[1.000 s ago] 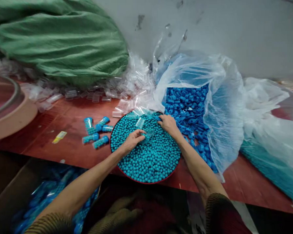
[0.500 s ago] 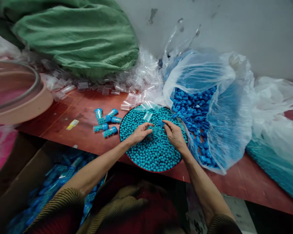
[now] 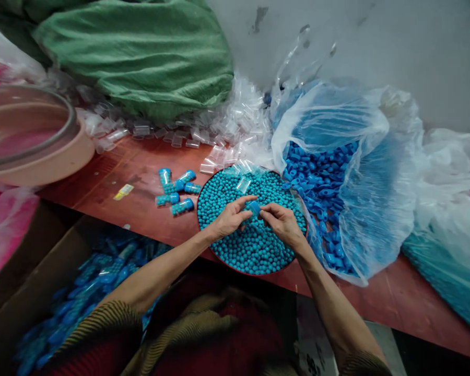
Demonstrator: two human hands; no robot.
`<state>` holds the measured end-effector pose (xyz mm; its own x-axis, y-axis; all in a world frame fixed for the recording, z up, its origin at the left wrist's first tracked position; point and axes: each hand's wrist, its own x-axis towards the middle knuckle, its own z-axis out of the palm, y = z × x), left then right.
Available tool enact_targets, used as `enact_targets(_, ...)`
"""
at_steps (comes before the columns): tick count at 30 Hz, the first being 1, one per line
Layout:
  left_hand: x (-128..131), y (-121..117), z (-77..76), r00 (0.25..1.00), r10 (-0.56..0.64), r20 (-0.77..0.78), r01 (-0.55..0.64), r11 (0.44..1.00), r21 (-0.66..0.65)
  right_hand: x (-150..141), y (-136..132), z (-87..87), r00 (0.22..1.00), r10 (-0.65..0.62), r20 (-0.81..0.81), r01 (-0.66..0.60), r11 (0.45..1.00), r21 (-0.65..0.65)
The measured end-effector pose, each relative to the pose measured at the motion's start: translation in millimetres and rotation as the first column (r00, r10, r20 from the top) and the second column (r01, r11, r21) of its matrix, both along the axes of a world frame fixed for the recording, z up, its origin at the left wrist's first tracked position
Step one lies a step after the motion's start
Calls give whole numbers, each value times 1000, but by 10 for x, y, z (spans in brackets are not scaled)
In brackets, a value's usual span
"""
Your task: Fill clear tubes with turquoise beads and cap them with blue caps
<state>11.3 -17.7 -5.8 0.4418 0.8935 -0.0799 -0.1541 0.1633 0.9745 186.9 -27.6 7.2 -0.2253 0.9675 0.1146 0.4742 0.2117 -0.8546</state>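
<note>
Over a round red-rimmed basin (image 3: 235, 270) full of teal beads (image 3: 254, 250), my two hands meet. My left hand (image 3: 231, 218) is closed round a small clear plastic tube that its fingers mostly hide. A blue cap (image 3: 254, 208) sits at the left fingertips, between thumb and forefinger. The thumb and fingers of my right hand (image 3: 282, 223) pinch that cap from the right side. Whether the cap is seated on the tube I cannot tell. Another clear tube (image 3: 243, 185) lies on the beads just beyond my hands.
Several capped bead-filled tubes (image 3: 182, 207) lie left of the basin. Clear tubes (image 3: 231, 125) are heaped behind it. An open plastic bag (image 3: 379, 193) of blue caps (image 3: 321, 172) stands right. A pink tub (image 3: 43, 169) is far left; a box of filled tubes (image 3: 97, 282) sits below.
My right hand has brought the blue cap down to my left fingertips, and the hands are closer together. The whole view has shifted slightly.
</note>
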Motion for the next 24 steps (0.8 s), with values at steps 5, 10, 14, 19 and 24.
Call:
enact_targets(5, 39, -49, -42, 998, 37, -52, -36, 999, 12, -42, -83, -32, 999, 31, 31, -33, 997, 75)
enact_targets(10, 48, -110, -60, 996, 61, -71, -62, 998, -3, 56, -117, -29, 998, 68, -12, -68, 996, 53)
enact_targets(14, -28, -108, -43, 990, -114, -81, 113, 993, -19, 208, -52, 31, 972, 102, -209, -143, 972, -189)
enact_targets(19, -23, -132, -9, 982, -140, -131, 142, 990, 10, 134, -12, -10, 930, -99, -354, 8, 968, -251)
enact_targets(24, 86, -175, 40, 993, -7, -114, 16, 997, 81, -73, -191, -14, 999, -21, 29, 20, 999, 30)
